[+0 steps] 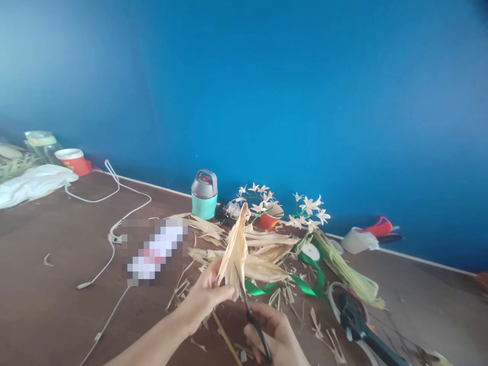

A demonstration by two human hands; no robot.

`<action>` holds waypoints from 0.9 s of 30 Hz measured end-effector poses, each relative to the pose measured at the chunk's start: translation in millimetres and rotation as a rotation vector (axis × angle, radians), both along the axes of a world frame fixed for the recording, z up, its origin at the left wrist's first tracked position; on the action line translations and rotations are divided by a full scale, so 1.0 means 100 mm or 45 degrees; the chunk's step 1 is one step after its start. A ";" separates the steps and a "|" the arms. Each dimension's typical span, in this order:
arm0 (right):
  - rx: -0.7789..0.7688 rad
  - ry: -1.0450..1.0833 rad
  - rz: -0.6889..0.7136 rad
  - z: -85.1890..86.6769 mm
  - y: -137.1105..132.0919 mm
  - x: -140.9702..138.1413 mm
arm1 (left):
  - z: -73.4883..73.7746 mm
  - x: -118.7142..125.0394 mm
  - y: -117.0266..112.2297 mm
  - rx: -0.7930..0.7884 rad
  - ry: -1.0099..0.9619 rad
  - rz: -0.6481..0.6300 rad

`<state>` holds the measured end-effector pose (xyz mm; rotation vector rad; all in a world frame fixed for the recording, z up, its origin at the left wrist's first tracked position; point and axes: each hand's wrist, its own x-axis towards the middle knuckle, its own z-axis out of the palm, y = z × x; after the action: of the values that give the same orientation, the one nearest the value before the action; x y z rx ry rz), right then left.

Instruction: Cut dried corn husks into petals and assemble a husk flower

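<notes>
My left hand point(210, 291) pinches the lower end of a dried corn husk point(235, 249), which stands up with its pointed tip at the top. In my right hand point(271, 330) is a pair of scissors point(249, 314) with black handles. Their blades lie against the lower right part of the husk; whether they have cut into it I cannot tell. Behind the hands, more dried husks point(263, 265) are spread over the table. A green ribbon point(310, 284) curls to the right of them, beside its white spool point(310, 252).
White flowers point(309, 206) on green stems stand behind, near an orange cup point(269, 219) and a teal flask point(205, 203). A black-handled tool point(354, 317) and a bundle of pale green strips point(345, 267) lie right. White cable point(113, 249) winds across the left, beside a blurred-out object point(158, 251).
</notes>
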<state>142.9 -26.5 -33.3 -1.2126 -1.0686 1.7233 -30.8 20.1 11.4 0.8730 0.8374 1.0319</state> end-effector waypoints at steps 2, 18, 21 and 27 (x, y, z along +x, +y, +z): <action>-0.003 -0.010 -0.009 -0.01 0.00 0.00 | -0.01 -0.01 0.00 -0.008 -0.002 -0.018; -0.036 0.088 0.066 0.09 -0.02 -0.01 | 0.03 0.00 -0.01 -0.054 -0.102 0.007; -0.041 0.109 0.121 0.10 -0.02 -0.01 | 0.02 0.02 -0.01 -0.051 -0.152 0.056; 0.043 0.128 0.208 0.06 0.00 0.01 | 0.02 0.02 -0.01 -0.089 -0.174 0.130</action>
<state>143.7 -26.6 -27.1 -1.0306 -1.1580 1.8613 -28.3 18.9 13.6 0.6983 0.8038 1.1320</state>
